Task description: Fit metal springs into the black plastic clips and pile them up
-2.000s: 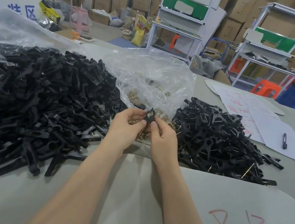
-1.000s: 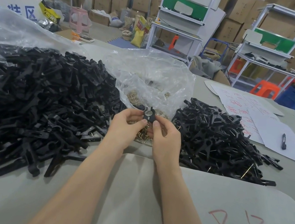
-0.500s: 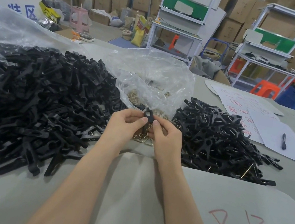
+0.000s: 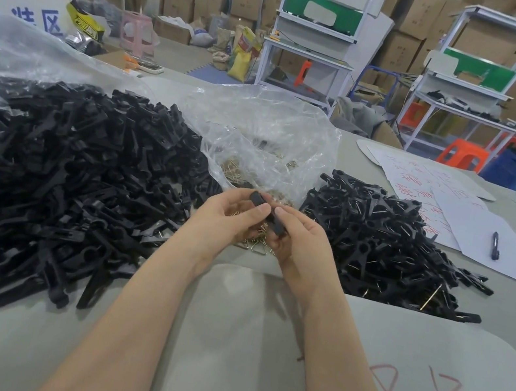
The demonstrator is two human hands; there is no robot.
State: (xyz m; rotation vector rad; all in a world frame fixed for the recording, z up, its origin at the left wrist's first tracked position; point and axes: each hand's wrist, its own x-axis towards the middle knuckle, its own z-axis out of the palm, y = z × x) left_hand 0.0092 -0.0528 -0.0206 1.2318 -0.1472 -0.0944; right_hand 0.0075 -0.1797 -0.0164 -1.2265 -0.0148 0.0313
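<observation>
- Black plastic clip [image 4: 266, 213]: held above the desk between the two hands, in front of the bag's mouth. Its long axis runs slantwise, the far end toward the left, the near end toward the right and lower.
- Left hand [image 4: 229, 216]: fingers curled, thumb pinching the clip's far part.
- Right hand [image 4: 302, 239]: fingers curled round the clip's near end, thumb on top, its tip just beside the left thumb.
- Brass-coloured metal springs [image 4: 254, 246]: loose on the desk directly beneath the hands, spilling from a crumpled clear plastic bag [image 4: 259, 140].
- Large heap of loose black plastic pieces [image 4: 62, 181]: left of the hands.
- Smaller heap of black clips with metal wire showing [image 4: 379, 244]: right of the hands.
- Grey desk [image 4: 258, 340]: carries everything.
</observation>
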